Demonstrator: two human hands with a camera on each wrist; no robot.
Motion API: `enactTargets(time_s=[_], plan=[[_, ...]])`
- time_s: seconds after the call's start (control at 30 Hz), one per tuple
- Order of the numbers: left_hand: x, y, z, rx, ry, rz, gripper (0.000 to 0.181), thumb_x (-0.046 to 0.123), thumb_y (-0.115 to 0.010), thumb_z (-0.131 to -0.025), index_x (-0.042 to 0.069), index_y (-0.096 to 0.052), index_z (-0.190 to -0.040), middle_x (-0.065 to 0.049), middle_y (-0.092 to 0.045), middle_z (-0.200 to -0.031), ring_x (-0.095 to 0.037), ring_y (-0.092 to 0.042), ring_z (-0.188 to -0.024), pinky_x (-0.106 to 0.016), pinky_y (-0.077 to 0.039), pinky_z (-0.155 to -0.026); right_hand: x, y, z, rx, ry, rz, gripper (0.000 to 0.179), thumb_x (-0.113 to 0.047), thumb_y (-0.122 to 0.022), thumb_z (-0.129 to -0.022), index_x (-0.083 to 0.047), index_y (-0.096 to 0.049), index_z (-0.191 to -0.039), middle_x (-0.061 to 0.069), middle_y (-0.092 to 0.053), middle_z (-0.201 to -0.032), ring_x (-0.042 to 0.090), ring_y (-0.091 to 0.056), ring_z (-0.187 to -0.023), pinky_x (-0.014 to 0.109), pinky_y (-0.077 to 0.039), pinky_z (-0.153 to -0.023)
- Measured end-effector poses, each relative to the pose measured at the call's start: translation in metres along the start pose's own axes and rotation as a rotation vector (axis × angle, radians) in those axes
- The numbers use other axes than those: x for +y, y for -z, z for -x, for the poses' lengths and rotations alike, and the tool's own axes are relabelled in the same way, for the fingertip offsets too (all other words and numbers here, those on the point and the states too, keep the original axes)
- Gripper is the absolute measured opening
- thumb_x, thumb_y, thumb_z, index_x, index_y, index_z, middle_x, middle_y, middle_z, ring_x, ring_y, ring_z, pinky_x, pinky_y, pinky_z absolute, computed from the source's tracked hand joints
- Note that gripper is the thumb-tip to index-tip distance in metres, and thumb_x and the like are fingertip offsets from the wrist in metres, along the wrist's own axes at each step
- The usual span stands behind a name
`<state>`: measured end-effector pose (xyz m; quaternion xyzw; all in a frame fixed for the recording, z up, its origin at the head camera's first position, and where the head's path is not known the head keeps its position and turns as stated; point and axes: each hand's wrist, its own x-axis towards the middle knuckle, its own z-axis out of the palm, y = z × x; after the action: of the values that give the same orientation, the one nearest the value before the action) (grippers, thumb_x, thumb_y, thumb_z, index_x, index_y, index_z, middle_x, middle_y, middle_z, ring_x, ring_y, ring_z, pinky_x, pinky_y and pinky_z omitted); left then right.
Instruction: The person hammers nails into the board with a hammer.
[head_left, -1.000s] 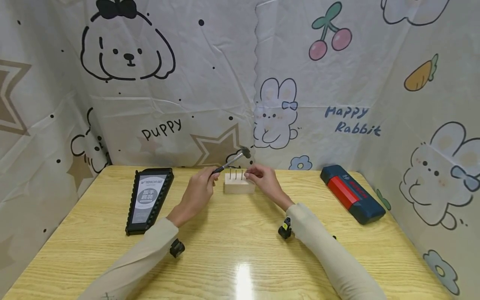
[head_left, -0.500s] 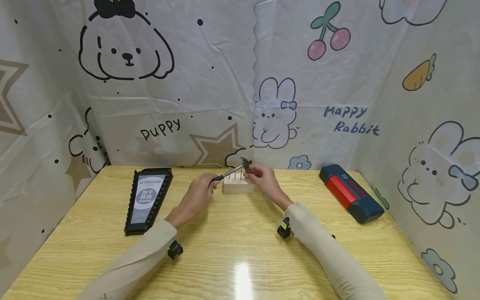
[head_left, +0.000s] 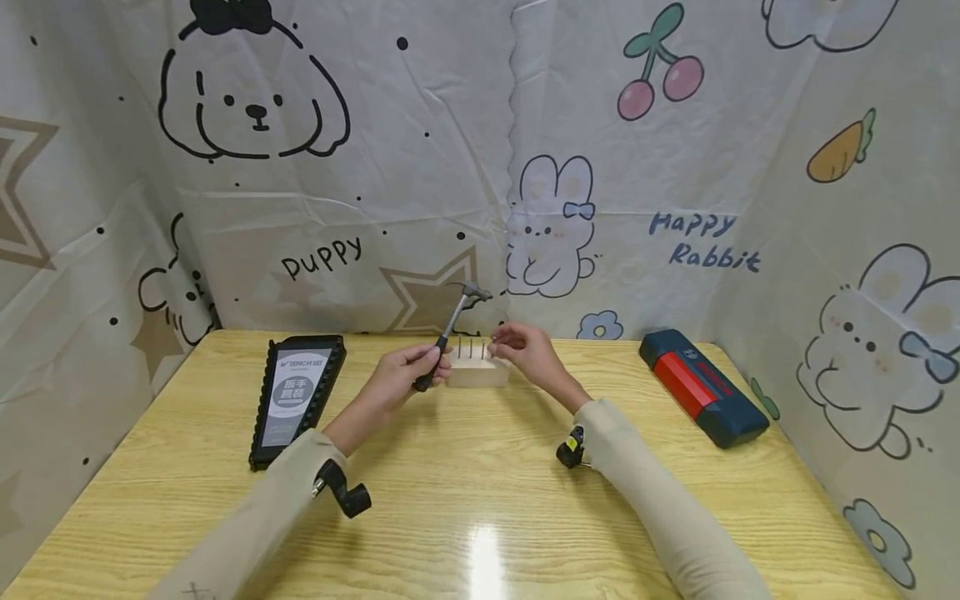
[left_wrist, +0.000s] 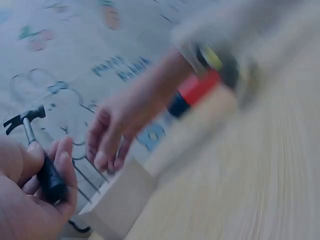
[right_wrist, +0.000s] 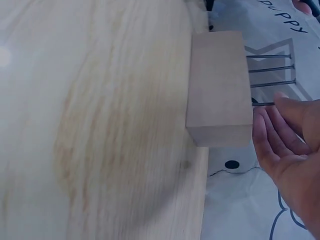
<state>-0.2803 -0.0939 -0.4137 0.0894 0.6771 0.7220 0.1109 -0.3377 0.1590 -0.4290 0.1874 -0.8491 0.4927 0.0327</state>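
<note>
A pale wooden block (head_left: pixel 477 377) lies near the table's back edge, with several thin nails (right_wrist: pixel 272 69) standing in a row from its top. My left hand (head_left: pixel 397 373) grips the black handle of a claw hammer (head_left: pixel 455 317) just left of the block. The hammer's head (left_wrist: pixel 30 116) points up, above the block and apart from the nails. At the block's right end my right hand (head_left: pixel 531 354) pinches the last nail (right_wrist: pixel 264 104) between thumb and fingertips. The nail's upper end is hidden by those fingers.
A black wrench set case (head_left: pixel 296 400) lies on the table at the left, and a dark blue and red Bosch case (head_left: pixel 705 387) at the right. Printed cloth (head_left: pixel 435 167) hangs close behind the table (head_left: pixel 465 467). Small cameras sit on both wrists.
The hammer first dips toward the nail at my right fingers, then rises and tips back to the left as my left wrist turns. My right hand stays at its nail.
</note>
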Motion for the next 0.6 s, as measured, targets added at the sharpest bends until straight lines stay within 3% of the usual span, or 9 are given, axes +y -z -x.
enactTargets(time_s=[0.13,0.2,0.3,0.43,0.5,0.6], plan=[[0.004,0.005,0.001,-0.079,0.089,0.112,0.045,0.02,-0.05,-0.113,-0.003,-0.05,-0.152,0.005,-0.071,-0.108,-0.01,-0.07,-0.103,-0.023,-0.057,-0.091,0.0,0.0,-0.003,-0.001,0.001,-0.03,0.02,-0.006,-0.07,-0.101,0.006,-0.069,-0.116,0.019,-0.075,-0.108,0.026,-0.074,-0.094,0.043,-0.06,-0.088],[0.005,0.007,0.002,-0.106,0.118,0.137,0.046,0.02,-0.049,-0.113,-0.003,-0.048,-0.153,0.003,-0.068,-0.11,-0.012,-0.066,-0.103,-0.024,-0.056,-0.09,0.0,-0.001,-0.004,0.008,0.004,-0.034,0.017,-0.005,-0.071,-0.1,0.005,-0.071,-0.113,0.019,-0.076,-0.108,0.025,-0.074,-0.094,0.041,-0.061,-0.088],[0.006,0.011,0.004,-0.127,0.159,0.143,0.047,0.019,-0.049,-0.113,0.0,-0.047,-0.155,-0.007,-0.062,-0.129,-0.014,-0.056,-0.109,-0.027,-0.051,-0.091,0.003,-0.002,-0.003,0.025,0.009,-0.032,0.014,-0.007,-0.073,-0.099,0.003,-0.072,-0.109,0.018,-0.077,-0.107,0.024,-0.074,-0.093,0.039,-0.06,-0.087],[0.004,0.016,0.004,-0.112,0.174,0.064,0.047,0.023,-0.052,-0.112,0.005,-0.049,-0.156,-0.012,-0.046,-0.161,-0.019,-0.045,-0.133,-0.032,-0.043,-0.099,0.004,-0.003,-0.001,0.046,0.021,-0.048,0.015,-0.007,-0.073,-0.099,0.003,-0.073,-0.109,0.02,-0.077,-0.107,0.029,-0.074,-0.094,0.042,-0.061,-0.087],[0.003,0.018,0.003,-0.082,0.18,0.019,0.047,0.025,-0.056,-0.111,0.006,-0.052,-0.154,-0.013,-0.045,-0.161,-0.021,-0.046,-0.134,-0.033,-0.044,-0.098,0.004,-0.005,0.0,0.056,0.024,-0.058,0.015,-0.007,-0.073,-0.099,0.004,-0.073,-0.109,0.021,-0.076,-0.107,0.032,-0.074,-0.095,0.044,-0.061,-0.088],[0.001,0.022,0.003,-0.028,0.201,-0.017,0.047,0.027,-0.06,-0.109,0.005,-0.056,-0.15,-0.016,-0.055,-0.15,-0.02,-0.057,-0.119,-0.029,-0.05,-0.093,0.005,-0.006,0.0,0.062,0.022,-0.076,0.016,-0.006,-0.072,-0.099,0.006,-0.072,-0.109,0.024,-0.075,-0.108,0.038,-0.074,-0.097,0.047,-0.061,-0.088]])
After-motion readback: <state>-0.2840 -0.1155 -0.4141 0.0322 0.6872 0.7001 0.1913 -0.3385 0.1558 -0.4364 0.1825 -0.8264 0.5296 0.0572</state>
